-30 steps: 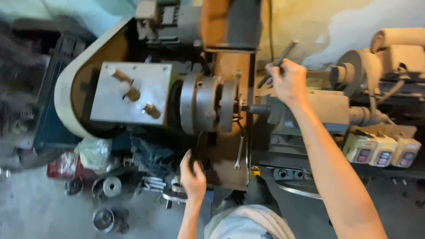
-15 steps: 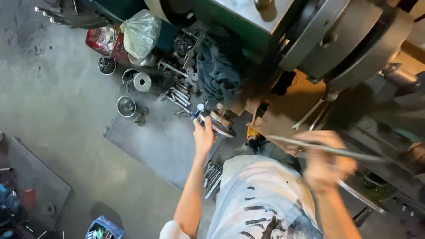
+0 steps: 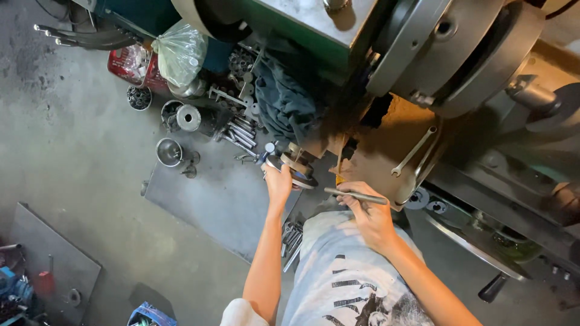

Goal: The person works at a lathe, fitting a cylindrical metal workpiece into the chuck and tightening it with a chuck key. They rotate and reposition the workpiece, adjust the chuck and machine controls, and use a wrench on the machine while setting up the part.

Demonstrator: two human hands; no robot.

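My left hand (image 3: pixel 278 182) reaches down and grips a round metal disc-shaped part (image 3: pixel 296 169) lying at the foot of the lathe. My right hand (image 3: pixel 367 216) is closed around a thin grey metal rod (image 3: pixel 355 195), held roughly level in front of my body. Above stands the lathe with its large round chuck (image 3: pixel 459 51). A wrench (image 3: pixel 413 151) rests on the rusty tray (image 3: pixel 386 142) under the chuck.
Metal cups, rings and bolts (image 3: pixel 187 130) litter the concrete floor beside a flat steel sheet (image 3: pixel 211 199). A clear plastic bag (image 3: pixel 180 53) and a dark cloth (image 3: pixel 287 102) lie against the lathe base. Another plate (image 3: pixel 51 265) lies at the left.
One second ago my right hand was up at the chuck with the rod; it has come down to my waist. The view has tilted to the floor, and my left hand stays on the disc.
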